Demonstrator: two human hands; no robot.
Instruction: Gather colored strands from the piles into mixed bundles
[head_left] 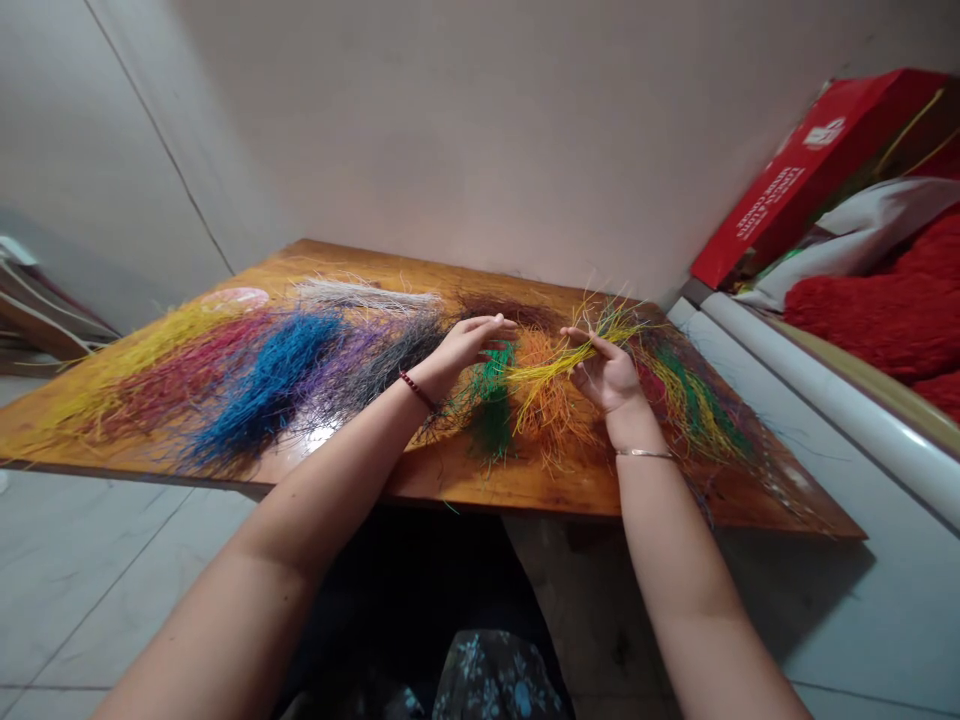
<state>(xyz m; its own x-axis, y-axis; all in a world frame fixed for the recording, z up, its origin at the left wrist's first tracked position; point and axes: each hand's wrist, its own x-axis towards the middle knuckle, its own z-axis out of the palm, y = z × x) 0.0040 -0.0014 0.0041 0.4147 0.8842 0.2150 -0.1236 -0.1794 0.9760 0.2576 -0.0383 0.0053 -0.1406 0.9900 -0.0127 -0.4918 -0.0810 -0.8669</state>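
Observation:
My right hand (609, 374) holds a loose bundle of yellow strands (551, 370), some green ones among them, slanting across the palm between thumb and fingers. To its left, my left hand (472, 343) hovers with its fingers stretched out, holding nothing that I can see. Beneath and beside that hand lie green strands (493, 405) and dark grey strands (386, 365). Orange strands (553, 430) spread out under the held bundle. Right of my right hand, a mixed yellow and green bundle (694, 400) rests on the wooden table (450, 485).
Yellow (161, 345), crimson (199, 365), blue (262, 385) and purple strands (341, 365) lie in rows at the left. White strands (367, 295) and dark brown strands (510, 308) lie farther back. A red box (817, 160) and red fuzzy material (870, 320) are at the right.

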